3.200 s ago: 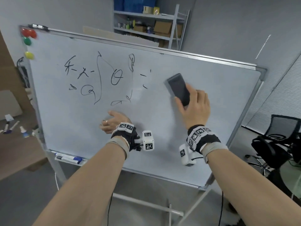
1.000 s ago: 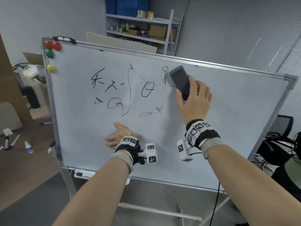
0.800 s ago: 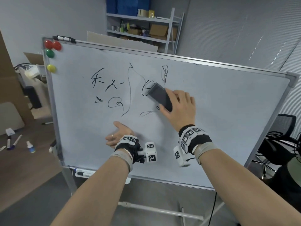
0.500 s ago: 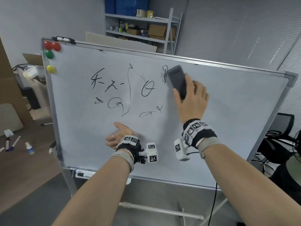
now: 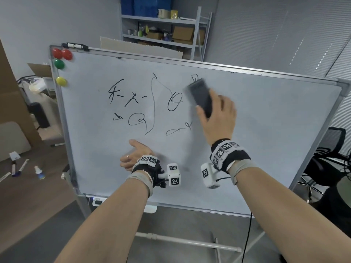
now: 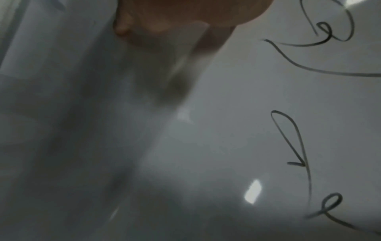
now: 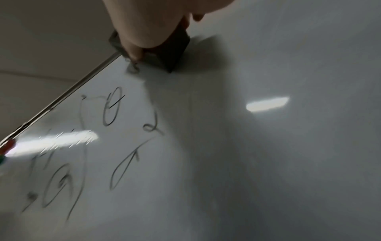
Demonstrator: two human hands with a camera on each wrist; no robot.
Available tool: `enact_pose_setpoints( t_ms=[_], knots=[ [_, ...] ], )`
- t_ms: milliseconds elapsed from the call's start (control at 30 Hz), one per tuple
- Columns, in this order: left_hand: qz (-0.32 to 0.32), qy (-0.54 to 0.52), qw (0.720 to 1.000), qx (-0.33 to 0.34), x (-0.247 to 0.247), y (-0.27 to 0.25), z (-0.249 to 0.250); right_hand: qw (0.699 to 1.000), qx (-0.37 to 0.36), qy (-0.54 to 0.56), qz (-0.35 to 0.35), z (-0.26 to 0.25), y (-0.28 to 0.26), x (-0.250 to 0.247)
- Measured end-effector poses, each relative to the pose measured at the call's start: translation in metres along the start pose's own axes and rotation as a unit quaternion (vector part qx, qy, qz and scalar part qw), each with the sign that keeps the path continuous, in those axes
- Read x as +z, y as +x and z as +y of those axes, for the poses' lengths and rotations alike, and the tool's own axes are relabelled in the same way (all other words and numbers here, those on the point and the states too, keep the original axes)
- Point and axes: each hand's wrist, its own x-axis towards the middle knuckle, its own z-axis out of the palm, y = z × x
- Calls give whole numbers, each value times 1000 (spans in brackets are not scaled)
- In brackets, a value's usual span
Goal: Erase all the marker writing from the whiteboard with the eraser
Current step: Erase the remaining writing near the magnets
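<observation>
Fingers (image 5: 220,103) of the right hand (image 5: 218,120) are curling round the dark eraser (image 5: 201,97), pressing it flat against the whiteboard (image 5: 266,130) just beside a small squiggle (image 5: 194,77) near the top edge; its outline is blurring, suggesting a stroke in progress. Below, the left hand (image 5: 135,155) is resting against the board with fingers loosely spread, holding nothing. Marker writing (image 5: 133,105) is lying left of the eraser: a crossed oval (image 5: 174,103), a long curve (image 5: 152,103), characters and loops, and an arrow (image 5: 176,130). Judged from this, erasing is partway through, with the right side bare. The next move calls for sweeping leftward over the oval with firm, even pressure. Coloured magnets (image 5: 61,54) are sitting at the upper left corner.
</observation>
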Motion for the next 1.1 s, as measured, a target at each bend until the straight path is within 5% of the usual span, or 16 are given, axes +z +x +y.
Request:
enact_pose_setpoints(
  t_ms=[67,133,300,400,467,633,867,933,1033,1100],
  knots=[
    [-10,8,1000,-4,-2,2,1,988,-124,12,-91,-10,-11,5],
    [-15,10,1000,-2,-2,4,3,979,-169,-11,-112,-6,-12,4],
    [3,5,1000,-2,1,6,6,994,86,-36,51,22,12,-9],
    [-14,18,1000,-5,-1,5,7,993,93,-52,58,19,16,-8],
    [-19,18,1000,-7,-1,6,8,998,56,-25,24,7,9,-2],
    [-27,15,999,-14,-4,10,13,983,-163,-7,-83,-19,4,12],
    [-27,2,999,-35,-15,26,18,994,69,-36,74,-26,43,9],
    [-23,0,999,-32,-18,33,19,998,32,-32,43,-37,38,13],
    [-21,-2,999,-26,-21,39,24,989,-134,-27,-48,-55,16,23],
    [-23,0,1000,-19,-23,42,28,984,-161,-52,-51,-57,14,24]
  ],
)
